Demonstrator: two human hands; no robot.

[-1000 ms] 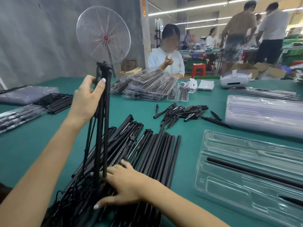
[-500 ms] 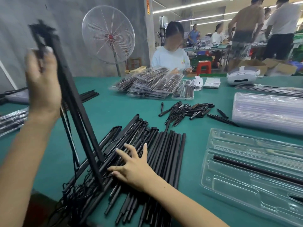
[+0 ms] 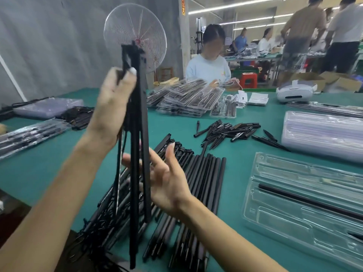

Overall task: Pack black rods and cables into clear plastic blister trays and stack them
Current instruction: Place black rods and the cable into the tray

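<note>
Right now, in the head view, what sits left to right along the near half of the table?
Left hand gripping the upright black rods → open right hand → pile of black rods lying on the green table → clear blister tray with one rod seated in it.

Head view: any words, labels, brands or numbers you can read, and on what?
None can be read.
Red vertical sign on the grey pillar: yellow characters, too blurred.
White printed paper cards on the green table: print too small.
White device with a dark slot: no marking legible.
Clear plastic blister tray: no text visible.
</note>
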